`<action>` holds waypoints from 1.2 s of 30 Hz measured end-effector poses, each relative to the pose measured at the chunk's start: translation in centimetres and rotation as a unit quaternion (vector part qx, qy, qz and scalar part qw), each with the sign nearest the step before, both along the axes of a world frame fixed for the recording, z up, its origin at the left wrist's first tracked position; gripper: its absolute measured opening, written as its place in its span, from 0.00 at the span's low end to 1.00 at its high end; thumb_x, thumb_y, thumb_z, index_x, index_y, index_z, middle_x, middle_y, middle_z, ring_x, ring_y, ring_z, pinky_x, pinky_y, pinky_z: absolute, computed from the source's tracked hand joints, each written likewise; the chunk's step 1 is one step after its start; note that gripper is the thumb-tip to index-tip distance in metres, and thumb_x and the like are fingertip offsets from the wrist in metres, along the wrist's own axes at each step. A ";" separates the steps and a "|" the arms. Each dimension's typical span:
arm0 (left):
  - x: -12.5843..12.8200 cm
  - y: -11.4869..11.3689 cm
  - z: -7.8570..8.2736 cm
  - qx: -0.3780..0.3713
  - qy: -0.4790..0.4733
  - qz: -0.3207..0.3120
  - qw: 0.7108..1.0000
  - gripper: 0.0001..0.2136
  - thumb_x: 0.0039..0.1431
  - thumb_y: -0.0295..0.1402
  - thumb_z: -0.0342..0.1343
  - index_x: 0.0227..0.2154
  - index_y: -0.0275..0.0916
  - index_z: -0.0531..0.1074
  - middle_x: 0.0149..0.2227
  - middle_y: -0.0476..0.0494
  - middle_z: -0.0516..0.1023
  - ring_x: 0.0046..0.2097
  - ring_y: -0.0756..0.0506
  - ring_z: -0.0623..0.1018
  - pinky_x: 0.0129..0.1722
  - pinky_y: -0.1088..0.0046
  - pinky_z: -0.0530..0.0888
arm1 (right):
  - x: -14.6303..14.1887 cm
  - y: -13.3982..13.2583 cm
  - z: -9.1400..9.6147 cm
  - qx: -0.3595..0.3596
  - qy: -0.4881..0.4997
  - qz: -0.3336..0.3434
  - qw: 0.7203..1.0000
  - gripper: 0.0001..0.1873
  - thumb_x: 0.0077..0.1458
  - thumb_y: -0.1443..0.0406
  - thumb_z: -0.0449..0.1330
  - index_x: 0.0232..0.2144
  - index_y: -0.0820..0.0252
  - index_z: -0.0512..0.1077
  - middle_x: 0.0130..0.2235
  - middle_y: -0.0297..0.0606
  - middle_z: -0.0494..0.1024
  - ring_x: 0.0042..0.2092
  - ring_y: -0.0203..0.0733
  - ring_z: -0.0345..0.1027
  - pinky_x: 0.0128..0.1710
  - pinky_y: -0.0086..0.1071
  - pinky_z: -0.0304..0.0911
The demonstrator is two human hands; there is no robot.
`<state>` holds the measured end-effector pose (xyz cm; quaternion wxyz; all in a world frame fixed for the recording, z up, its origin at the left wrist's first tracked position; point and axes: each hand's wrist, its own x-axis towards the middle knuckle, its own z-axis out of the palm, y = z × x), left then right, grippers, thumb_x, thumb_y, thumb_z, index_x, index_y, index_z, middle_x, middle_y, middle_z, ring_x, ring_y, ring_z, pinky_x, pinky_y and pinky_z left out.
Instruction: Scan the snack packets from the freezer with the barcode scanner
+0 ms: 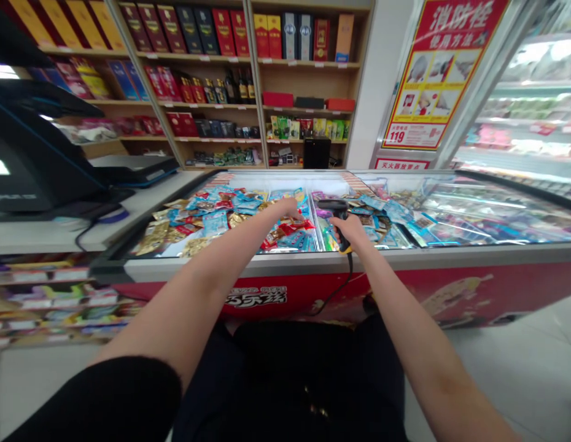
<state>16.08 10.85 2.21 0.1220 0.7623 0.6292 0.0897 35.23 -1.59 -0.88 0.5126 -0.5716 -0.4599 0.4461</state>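
My left hand (290,209) reaches down into an open chest freezer (193,264). Its fingers are closed at a red ice cream packet (305,225), partly hidden behind the hand. In my right hand (350,229) is a black and yellow barcode scanner (334,205), its head pointing left above the freezer. A cable (343,285) hangs from the scanner's handle down the freezer's front. Loose blue, gold and red ice cream packets (216,222) fill the section around my left hand. A white wire divider (314,224) stands between my two hands.
Sliding glass (470,205) covers the freezer's right part. On the left, a counter (142,196) carries a black scale with a screen (27,153). Shelves of boxes and bottles (198,107) rise behind; a refrigerated display (525,116) stands at right.
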 end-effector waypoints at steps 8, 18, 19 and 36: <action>-0.9 -2.1 -3.5 0.022 0.050 0.022 0.998 0.45 0.48 0.64 0.67 0.62 0.36 0.73 0.66 0.21 0.72 0.70 0.25 0.67 0.69 0.53 0.62 | -4.0 -0.5 0.4 0.007 -0.049 0.034 0.998 0.13 0.54 0.70 0.66 0.24 0.58 0.65 0.16 0.28 0.67 0.16 0.32 0.59 0.14 0.24 0.56; -2.3 0.1 -3.5 0.062 -0.007 0.044 0.997 0.45 0.47 0.37 0.73 0.68 0.33 0.64 0.66 0.22 0.72 0.70 0.28 0.69 0.67 0.59 0.67 | -4.3 -0.9 0.5 -0.004 -0.077 0.014 0.997 0.15 0.56 0.70 0.66 0.23 0.57 0.64 0.15 0.28 0.66 0.15 0.31 0.58 0.14 0.24 0.56; -2.7 0.1 -3.4 0.065 -0.012 0.040 0.997 0.44 0.47 0.34 0.73 0.67 0.33 0.65 0.64 0.23 0.75 0.67 0.29 0.72 0.65 0.62 0.69 | -4.4 -0.8 0.4 -0.007 -0.076 0.013 0.997 0.15 0.55 0.70 0.66 0.23 0.57 0.64 0.15 0.28 0.66 0.15 0.31 0.58 0.14 0.24 0.56; -1.4 2.1 -4.7 0.059 0.015 0.035 0.998 0.23 0.57 0.44 0.67 0.50 0.34 0.81 0.52 0.25 0.83 0.58 0.31 0.81 0.55 0.67 0.76 | -3.9 -1.0 0.2 -0.002 -0.084 0.002 0.996 0.14 0.59 0.72 0.62 0.25 0.57 0.63 0.16 0.26 0.65 0.15 0.32 0.58 0.15 0.25 0.56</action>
